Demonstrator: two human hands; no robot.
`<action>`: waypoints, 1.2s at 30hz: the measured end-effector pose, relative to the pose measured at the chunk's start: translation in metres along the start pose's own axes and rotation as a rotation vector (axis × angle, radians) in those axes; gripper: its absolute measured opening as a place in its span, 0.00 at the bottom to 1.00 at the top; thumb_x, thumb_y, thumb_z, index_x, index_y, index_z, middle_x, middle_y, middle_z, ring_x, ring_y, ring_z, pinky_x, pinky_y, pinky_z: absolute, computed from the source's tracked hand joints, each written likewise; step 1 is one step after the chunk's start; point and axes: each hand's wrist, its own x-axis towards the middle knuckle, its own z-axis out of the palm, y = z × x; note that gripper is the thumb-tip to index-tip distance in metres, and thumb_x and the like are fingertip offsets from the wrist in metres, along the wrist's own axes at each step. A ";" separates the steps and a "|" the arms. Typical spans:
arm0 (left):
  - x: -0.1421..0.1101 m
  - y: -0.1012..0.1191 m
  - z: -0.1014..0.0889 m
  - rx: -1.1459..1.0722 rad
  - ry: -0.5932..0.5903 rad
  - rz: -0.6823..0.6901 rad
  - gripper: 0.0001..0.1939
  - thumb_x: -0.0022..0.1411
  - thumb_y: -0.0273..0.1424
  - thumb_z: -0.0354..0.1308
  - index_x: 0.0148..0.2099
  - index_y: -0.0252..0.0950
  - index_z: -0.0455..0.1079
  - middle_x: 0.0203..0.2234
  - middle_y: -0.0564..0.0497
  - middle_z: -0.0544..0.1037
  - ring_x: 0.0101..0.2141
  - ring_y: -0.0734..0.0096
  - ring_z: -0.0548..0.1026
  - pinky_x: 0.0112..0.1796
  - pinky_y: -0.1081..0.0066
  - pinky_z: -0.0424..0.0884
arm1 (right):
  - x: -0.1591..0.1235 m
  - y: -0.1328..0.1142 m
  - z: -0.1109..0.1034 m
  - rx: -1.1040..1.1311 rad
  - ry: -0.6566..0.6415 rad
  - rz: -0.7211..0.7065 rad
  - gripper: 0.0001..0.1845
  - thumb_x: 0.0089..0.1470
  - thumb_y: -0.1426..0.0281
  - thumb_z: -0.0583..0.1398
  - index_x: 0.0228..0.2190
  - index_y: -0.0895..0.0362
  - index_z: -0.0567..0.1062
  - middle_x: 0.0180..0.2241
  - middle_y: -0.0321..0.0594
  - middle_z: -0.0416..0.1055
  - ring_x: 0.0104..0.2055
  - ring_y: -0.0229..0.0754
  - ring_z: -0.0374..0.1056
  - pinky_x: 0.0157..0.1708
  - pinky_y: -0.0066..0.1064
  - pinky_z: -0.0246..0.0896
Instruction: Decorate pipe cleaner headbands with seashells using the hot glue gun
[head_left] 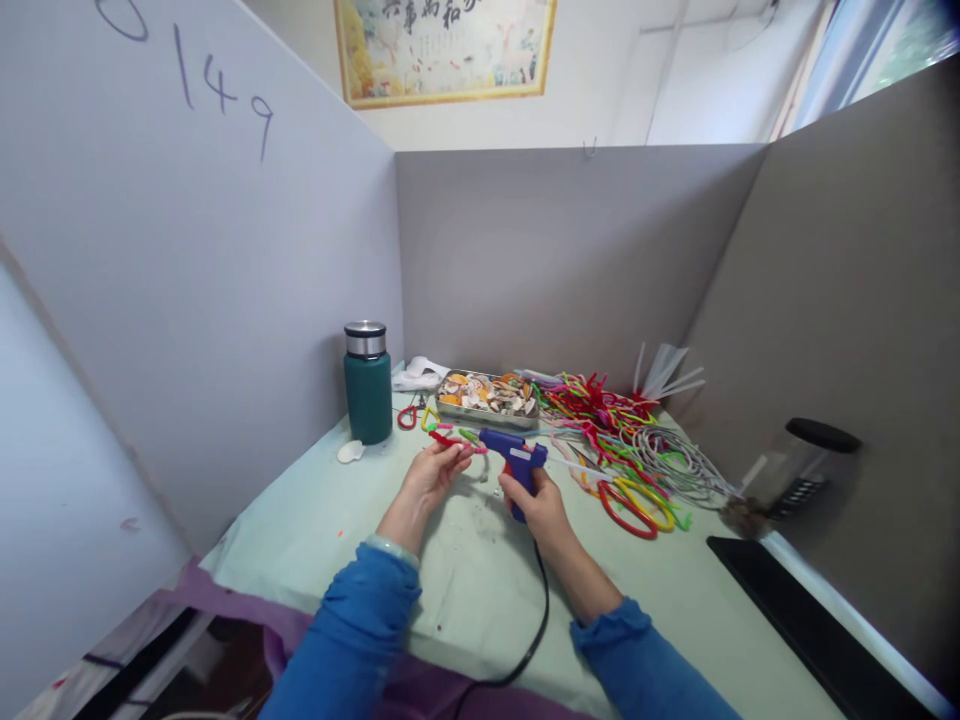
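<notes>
Both forearms in blue sleeves reach forward over the table [465, 600], hands close together near its middle. The right hand [541, 508] is wrapped around the grip of a blue glue gun [516, 455], fingers clamped on it, the nozzle pointing left toward the other hand; its black cord [541, 610] trails back toward the person between the arms. The left hand [433, 474] is raised a little, palm turned inward, fingertips pinched on a small red and green piece [455, 437] held just at the gun's tip. Behind the hands lies a tray [487, 394] of shells, and to its right a loose heap of coloured pipe cleaners [619, 440] spreads across the table. A green flask [367, 384] stands at the left by the partition, with a white shell [349, 452] just in front of it. A dark-lidded jar [795, 468] lies tipped at the right wall.
</notes>
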 end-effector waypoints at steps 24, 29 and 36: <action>0.001 -0.002 -0.001 -0.066 0.082 -0.005 0.06 0.55 0.15 0.57 0.32 0.29 0.70 0.27 0.46 0.77 0.27 0.73 0.77 0.32 0.74 0.76 | -0.003 0.014 -0.002 -0.198 -0.078 -0.031 0.22 0.44 0.56 0.64 0.36 0.61 0.77 0.21 0.35 0.69 0.19 0.35 0.59 0.21 0.28 0.56; 0.002 -0.003 -0.002 -0.056 0.080 -0.004 0.06 0.55 0.16 0.59 0.31 0.30 0.68 0.27 0.49 0.76 0.27 0.73 0.77 0.31 0.74 0.75 | -0.004 0.012 -0.001 -0.181 -0.081 0.001 0.23 0.43 0.57 0.65 0.36 0.61 0.77 0.21 0.35 0.69 0.19 0.35 0.59 0.20 0.27 0.55; 0.000 -0.001 0.000 -0.019 0.051 -0.016 0.06 0.54 0.18 0.61 0.31 0.31 0.69 0.25 0.49 0.76 0.28 0.74 0.77 0.32 0.76 0.75 | -0.004 0.012 0.000 -0.216 -0.077 -0.036 0.22 0.45 0.54 0.63 0.32 0.61 0.76 0.17 0.34 0.67 0.20 0.37 0.60 0.21 0.28 0.56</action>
